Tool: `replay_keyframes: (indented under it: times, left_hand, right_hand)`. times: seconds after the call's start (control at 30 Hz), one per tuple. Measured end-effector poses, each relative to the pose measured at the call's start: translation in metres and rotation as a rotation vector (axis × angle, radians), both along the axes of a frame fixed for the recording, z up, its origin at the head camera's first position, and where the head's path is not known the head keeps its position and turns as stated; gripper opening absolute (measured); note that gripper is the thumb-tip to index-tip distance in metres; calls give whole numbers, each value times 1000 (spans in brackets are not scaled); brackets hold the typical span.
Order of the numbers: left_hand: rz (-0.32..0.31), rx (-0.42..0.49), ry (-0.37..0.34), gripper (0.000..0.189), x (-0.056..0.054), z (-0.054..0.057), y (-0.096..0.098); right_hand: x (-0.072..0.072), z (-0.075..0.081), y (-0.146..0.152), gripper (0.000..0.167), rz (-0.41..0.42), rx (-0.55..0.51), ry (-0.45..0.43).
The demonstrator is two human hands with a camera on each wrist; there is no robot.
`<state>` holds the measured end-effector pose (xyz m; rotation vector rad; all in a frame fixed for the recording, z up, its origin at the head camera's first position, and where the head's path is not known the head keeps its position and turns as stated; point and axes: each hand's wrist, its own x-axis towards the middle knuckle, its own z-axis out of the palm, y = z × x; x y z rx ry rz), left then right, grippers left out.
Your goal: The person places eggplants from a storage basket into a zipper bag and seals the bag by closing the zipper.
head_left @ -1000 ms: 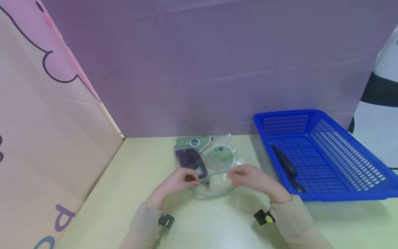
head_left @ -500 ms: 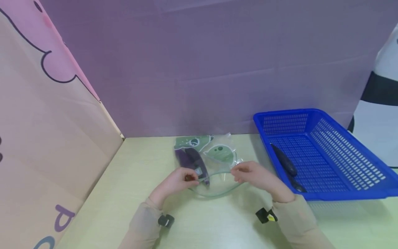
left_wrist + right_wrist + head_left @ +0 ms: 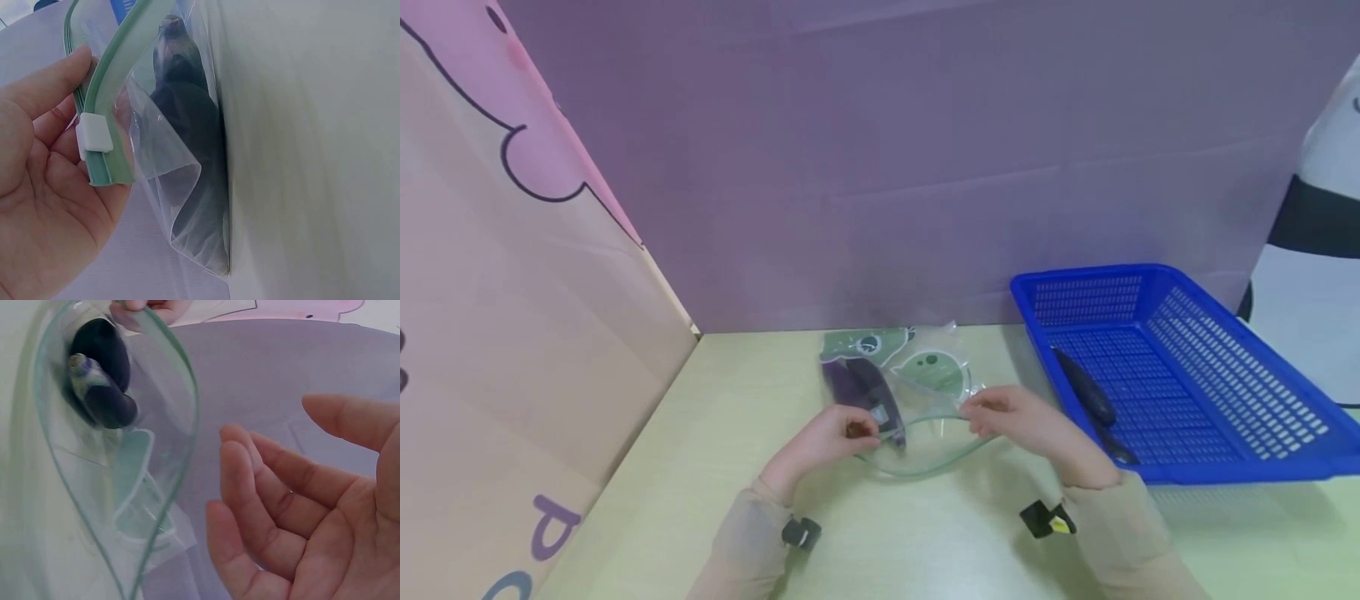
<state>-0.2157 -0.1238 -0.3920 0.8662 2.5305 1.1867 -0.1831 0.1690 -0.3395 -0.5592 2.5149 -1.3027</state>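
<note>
As the left hand (image 3: 829, 437) pinches the rim (image 3: 115, 53) of a gaping zip bag (image 3: 928, 372) near the table (image 3: 760, 375)'s back edge, the right hand (image 3: 1022, 423), thumb and fingers apart, holds nothing; the bag looks limp and slippery, its eggplants (image 3: 868, 390) weighty, the rim likely the surest hold. A blue basket (image 3: 1232, 473) and purple backdrop (image 3: 880, 167) limit room rightward and behind.

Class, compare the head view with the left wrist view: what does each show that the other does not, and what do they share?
Only the head view: the right hand and the dark eggplants lying in the blue basket. A blue sliver in the left wrist view might be the basket; too little shows to tell.

Only the left wrist view: the white slider on the clear bag.

Both: the left hand gripping the bag, the bagged eggplant, the pale table and the purple backdrop.
</note>
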Motion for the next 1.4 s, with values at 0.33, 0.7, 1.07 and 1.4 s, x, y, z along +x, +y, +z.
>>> replay_keyframes:
  times: [0.33,0.7,1.07,1.4]
  left_hand:
    - [-5,4,9,4,0,-1,-1]
    - [-5,6,5,4,-1,-1,0]
    - [-1,5,-3,4,-1,-1,0]
    - [-7,-9,9,4,-2,-2,-1]
  right_hand:
    - [6,15,11,39,-100,31,68]
    - [6,20,11,38,-120,22,53]
    - [8,37,22,41,-119,90,121]
    - [8,55,29,43,-112,119,92]
